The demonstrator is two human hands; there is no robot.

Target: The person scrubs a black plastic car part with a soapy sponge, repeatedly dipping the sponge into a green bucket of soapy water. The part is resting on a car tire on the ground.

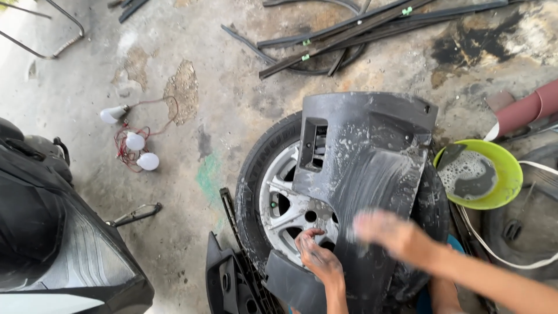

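Your left hand (318, 260) closes its grip on the lower edge of the black plastic bumper panel (366, 168) lying across the wheel (285, 197). Your right hand (390, 232) is blurred; I cannot tell its grip. The soapy panel looks slippery, light, flexible: hold the edges.

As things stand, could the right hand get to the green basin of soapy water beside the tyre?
Probably yes. The right hand, blurred, is on the wet dark bumper panel lying over the wheel, and the green basin sits open-topped just past the panel's right edge. Nothing visible stands between them.
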